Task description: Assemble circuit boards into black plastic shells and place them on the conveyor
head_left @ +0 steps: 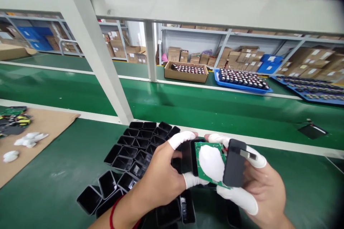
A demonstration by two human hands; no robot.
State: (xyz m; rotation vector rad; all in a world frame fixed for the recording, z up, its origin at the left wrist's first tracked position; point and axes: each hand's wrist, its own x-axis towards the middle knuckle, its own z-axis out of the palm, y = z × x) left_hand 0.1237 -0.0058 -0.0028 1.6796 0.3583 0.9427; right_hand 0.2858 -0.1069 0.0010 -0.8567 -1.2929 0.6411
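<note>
My left hand (169, 166), with white finger cots on its fingers, is closed round a black plastic case (187, 155). A green circuit board (199, 161) with a white pad (211, 162) on its face sits partly inside the open end of that case. At the board's other end is a black end cap (234, 164) with a metal prong. My right hand (264, 182), also in finger cots, grips the cap and the board's edge. Below and left of my hands, several open black cases (133, 152) stand grouped on the green bench.
Brown cardboard (45, 128) on the left holds circuit boards (14, 120) and white pads (30, 139). A slanted white post (99, 53) rises behind the cases. Beyond stand a carton of parts (185, 75) and a blue tray (243, 86).
</note>
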